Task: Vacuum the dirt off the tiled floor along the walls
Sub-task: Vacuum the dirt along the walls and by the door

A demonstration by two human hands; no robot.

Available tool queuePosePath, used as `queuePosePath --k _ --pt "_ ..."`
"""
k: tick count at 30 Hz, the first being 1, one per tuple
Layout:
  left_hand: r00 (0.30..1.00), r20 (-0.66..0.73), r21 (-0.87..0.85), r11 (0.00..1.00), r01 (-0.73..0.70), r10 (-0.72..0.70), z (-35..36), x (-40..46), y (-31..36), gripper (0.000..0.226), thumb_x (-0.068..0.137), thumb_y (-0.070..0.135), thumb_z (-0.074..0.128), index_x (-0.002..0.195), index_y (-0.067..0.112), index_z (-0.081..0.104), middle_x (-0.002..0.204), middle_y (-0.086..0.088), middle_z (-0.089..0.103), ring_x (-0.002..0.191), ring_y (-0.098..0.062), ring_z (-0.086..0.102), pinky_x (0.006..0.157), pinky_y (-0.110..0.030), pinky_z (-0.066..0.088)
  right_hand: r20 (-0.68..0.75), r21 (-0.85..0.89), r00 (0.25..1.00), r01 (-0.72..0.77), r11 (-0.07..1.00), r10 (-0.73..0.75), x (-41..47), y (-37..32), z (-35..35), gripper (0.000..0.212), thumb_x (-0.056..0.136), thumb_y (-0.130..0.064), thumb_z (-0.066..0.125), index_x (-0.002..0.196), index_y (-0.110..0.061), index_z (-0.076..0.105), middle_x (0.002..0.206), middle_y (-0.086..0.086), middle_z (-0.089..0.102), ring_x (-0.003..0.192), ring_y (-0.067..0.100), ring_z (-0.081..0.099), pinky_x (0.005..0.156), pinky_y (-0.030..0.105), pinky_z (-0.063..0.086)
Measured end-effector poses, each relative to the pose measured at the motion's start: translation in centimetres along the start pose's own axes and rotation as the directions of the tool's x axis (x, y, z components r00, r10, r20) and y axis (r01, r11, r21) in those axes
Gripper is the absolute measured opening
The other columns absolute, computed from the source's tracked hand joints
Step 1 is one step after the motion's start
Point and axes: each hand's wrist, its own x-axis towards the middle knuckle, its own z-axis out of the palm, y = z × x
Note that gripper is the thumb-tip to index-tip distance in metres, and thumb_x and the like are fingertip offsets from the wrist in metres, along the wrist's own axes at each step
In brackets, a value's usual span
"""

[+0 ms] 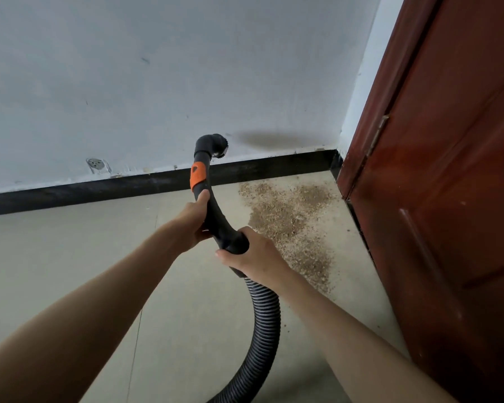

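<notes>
A pale tiled floor [70, 271] meets a white wall [157, 68] along a black skirting board [99, 189], and a reddish-brown door [448, 184] stands at the right, closing off the corner. The dirt [285, 216], a brown sawdust-like scatter, lies on the floor beside the door, spreading from the skirting board back along the door's foot. The left hand [194, 225] grips the curved black vacuum handle [216, 219] just below its orange band [198, 175], fingers curled round it, thumb along the top. The right hand [253, 254] clasps the handle's lower end, where the ribbed grey hose [264, 324] begins. The nozzle [216, 145] is raised off the floor, seen against the wall above the skirting board, left of the dirt.
</notes>
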Motion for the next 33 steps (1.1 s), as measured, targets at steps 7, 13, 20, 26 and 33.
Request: queuePosePath --k 7,13,20,26,33 --pt "0.995 0.014 -0.044 0.994 0.098 -0.097 0.3 3.1 -4.1 0.049 0.1 0.036 0.039 0.132 -0.002 0.038 0.126 -0.022 0.055 0.113 -0.034 0.056 0.083 -0.042 0.051 0.134 -0.016 0.989 -0.067 0.998 0.068 1.1 3.4 1.0 0.038 0.076 -0.05 0.07 0.103 -0.027 0.055 0.09 -0.007 0.066 0.082 0.01 0.064 0.071 0.028 0.051" --pt "0.987 0.052 -0.113 0.981 0.158 -0.153 1.5 7.0 -8.9 0.049 0.102 0.036 0.03 0.134 0.001 0.036 0.129 -0.02 0.052 0.113 -0.032 0.054 0.078 -0.04 0.048 0.17 -0.143 0.976 -0.112 0.983 0.136 3.1 6.6 2.4 0.028 0.08 -0.04 0.068 0.1 -0.026 0.055 0.086 -0.004 0.065 0.076 0.014 0.063 0.068 0.032 0.053" --pt "0.98 0.081 -0.081 0.978 0.191 -0.184 2.5 10.3 -9.6 0.05 0.101 0.036 0.026 0.136 0.002 0.035 0.131 -0.019 0.05 0.113 -0.032 0.052 0.077 -0.04 0.048 0.026 -0.412 0.992 -0.101 0.906 0.122 4.9 7.5 3.7 0.027 0.081 -0.042 0.061 0.098 -0.025 0.048 0.072 -0.01 0.05 0.068 0.02 0.052 0.055 0.03 0.034" --pt "0.977 -0.019 0.023 0.977 0.212 -0.211 4.9 10.6 -9.7 0.048 0.1 0.041 0.028 0.136 0.01 0.034 0.113 -0.013 0.049 0.1 -0.03 0.053 0.072 -0.04 0.049 0.064 -0.517 0.989 -0.081 0.852 0.133 5.0 9.2 2.5 0.03 0.082 -0.043 0.06 0.1 -0.026 0.044 0.087 -0.004 0.057 0.073 0.023 0.052 0.062 0.032 0.035" --pt "0.982 -0.083 0.116 0.977 0.177 -0.168 7.0 11.0 -10.8 0.048 0.1 0.048 0.027 0.123 0.007 0.04 0.108 -0.012 0.051 0.098 -0.029 0.053 0.064 -0.038 0.048 0.064 -0.518 0.991 -0.065 0.853 0.114 4.9 11.1 1.3 0.031 0.082 -0.044 0.06 0.098 -0.027 0.041 0.083 -0.005 0.054 0.07 0.023 0.051 0.057 0.032 0.033"
